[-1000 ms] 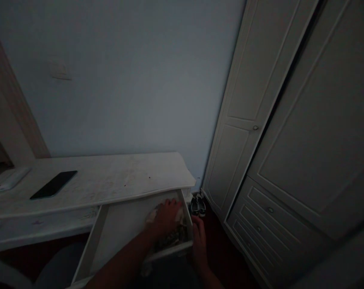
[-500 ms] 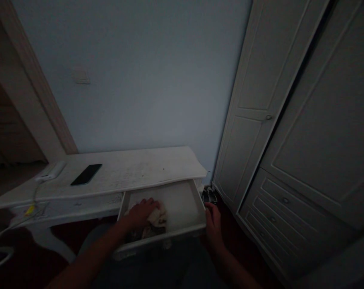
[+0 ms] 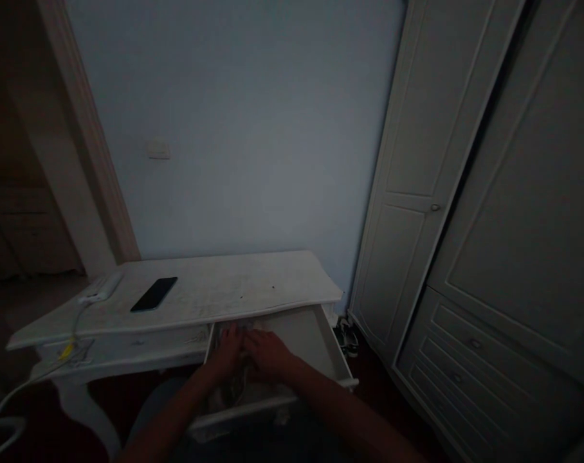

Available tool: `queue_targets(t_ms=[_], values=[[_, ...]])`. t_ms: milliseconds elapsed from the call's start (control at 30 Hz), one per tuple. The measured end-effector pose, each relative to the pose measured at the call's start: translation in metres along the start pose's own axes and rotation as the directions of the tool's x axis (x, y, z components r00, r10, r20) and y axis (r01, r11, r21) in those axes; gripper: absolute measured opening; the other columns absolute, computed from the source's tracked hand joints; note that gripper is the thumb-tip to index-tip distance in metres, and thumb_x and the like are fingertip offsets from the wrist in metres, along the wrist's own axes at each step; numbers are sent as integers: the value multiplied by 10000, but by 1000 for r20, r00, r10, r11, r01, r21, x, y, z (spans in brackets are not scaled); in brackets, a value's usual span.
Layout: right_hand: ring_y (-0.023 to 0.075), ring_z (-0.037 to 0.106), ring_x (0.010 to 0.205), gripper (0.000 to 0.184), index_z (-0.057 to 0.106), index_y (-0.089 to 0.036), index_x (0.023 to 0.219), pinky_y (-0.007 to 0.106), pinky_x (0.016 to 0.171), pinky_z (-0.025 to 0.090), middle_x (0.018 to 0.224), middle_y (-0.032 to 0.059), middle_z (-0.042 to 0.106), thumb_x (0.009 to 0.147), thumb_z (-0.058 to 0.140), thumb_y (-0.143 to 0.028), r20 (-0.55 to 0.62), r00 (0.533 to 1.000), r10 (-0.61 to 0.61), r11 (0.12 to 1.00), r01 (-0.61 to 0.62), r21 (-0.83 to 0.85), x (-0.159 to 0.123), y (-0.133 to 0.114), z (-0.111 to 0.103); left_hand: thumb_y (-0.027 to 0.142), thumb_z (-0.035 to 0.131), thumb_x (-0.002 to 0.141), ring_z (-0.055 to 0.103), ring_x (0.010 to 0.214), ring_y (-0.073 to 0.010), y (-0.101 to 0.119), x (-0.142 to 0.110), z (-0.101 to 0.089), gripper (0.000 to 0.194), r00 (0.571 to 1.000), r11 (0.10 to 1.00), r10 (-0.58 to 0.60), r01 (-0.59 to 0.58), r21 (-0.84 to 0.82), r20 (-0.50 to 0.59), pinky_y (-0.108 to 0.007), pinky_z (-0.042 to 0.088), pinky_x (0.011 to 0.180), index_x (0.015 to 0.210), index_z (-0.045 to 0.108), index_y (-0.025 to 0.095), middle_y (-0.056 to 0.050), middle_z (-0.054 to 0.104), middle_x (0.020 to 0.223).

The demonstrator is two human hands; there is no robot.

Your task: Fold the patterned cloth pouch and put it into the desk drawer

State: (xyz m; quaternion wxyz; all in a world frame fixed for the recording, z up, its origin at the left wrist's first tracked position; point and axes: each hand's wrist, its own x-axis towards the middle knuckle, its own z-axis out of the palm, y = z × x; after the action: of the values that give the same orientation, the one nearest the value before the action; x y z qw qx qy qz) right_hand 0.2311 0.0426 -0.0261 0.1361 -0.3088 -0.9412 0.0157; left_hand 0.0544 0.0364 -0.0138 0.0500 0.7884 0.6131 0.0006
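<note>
Both hands reach into the pulled-out drawer [image 3: 316,341] of the white table. My left hand [image 3: 230,350] is at the drawer's left side, its fingers closed on a crumpled cloth [image 3: 233,387] with a dark pattern. Close beside it, my right hand [image 3: 269,355] has its fingers curled over the same bundle, knuckles up. The hands nearly touch, and they hide most of the cloth. The scene is dim, so the fingertips are hard to make out. On the right, the drawer's bottom shows bare and pale.
On the white table [image 3: 253,276] lie a dark phone [image 3: 154,294] and a white power strip [image 3: 101,288] whose cable hangs down at the left. A wardrobe [image 3: 402,238] stands on the right. Shoes [image 3: 346,337] sit on the floor between table and wardrobe.
My right hand has let go of the drawer's right front corner and moved left into the drawer, beside my left hand. The view has shifted slightly, and the cream cloth is now mostly covered.
</note>
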Motion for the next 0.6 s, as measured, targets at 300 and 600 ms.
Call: queue_targets(t_ms=[300, 600], values=[[323, 562, 1133, 504, 592, -339, 1392, 472, 937, 477, 1282, 111, 645, 978, 644, -623, 57, 970, -238, 927, 244, -285, 26, 15, 9, 330, 523, 1016, 654, 1215, -286, -16, -93, 0, 341, 982, 986, 144, -153, -73, -120, -438, 478, 1099, 1300, 694, 249, -104, 712, 1328], [289, 609, 1232, 362, 604, -462, 1418, 487, 999, 545, 1442, 54, 625, 1059, 568, -430, -3, 995, 104, 982, -103, -160, 58, 19, 25, 433, 634, 1014, 741, 1008, -252, -28, -127, 49, 193, 868, 932, 351, -359, 45, -352, -388, 564, 929, 1113, 742, 306, -35, 797, 1119]])
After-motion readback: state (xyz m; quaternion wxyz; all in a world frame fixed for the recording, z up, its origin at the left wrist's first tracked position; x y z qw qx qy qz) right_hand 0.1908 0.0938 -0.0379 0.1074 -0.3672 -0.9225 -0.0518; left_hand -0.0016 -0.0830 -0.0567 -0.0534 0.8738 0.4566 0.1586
